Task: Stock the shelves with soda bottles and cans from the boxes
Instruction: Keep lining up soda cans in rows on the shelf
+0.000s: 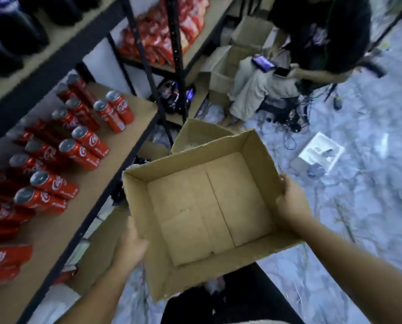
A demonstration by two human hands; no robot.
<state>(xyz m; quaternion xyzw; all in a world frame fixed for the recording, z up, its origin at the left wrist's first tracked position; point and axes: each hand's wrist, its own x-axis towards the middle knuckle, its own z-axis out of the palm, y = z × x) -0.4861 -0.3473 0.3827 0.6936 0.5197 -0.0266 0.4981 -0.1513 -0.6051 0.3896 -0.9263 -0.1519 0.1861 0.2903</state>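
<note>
Cardboard box (209,206): one, held in the air beside the shelf; brown corrugated card, rectangular, top open with ragged torn edges, nothing inside, bottom flaps meeting at a seam.
Left grip (130,247): clasps the outside of the box's left wall low down, fingertips hidden under the card.
Right grip (291,197): closed on the right wall, fingers curled over the rim.
Soda cans (78,150): red with white script and silver tops, slim cylinders standing in rough pairs on the shelf; twelve tops can be counted, and more cans blur together at the left edge.
Shelf (137,106): tan chipboard deck in a black metal frame, left of the box.
Dark bottles (8,31): on the deck above, too blurred to count.
Red packets (162,31): glossy and heaped on the further rack, count unclear.
Second box (195,134): one, open cardboard, on the floor just behind the held one.
Seated person (260,90): one, pale trousers, beside further open cartons.
White tray (321,148): one, moulded, on the floor.
Floor (370,206): pale with marbled veining.
</note>
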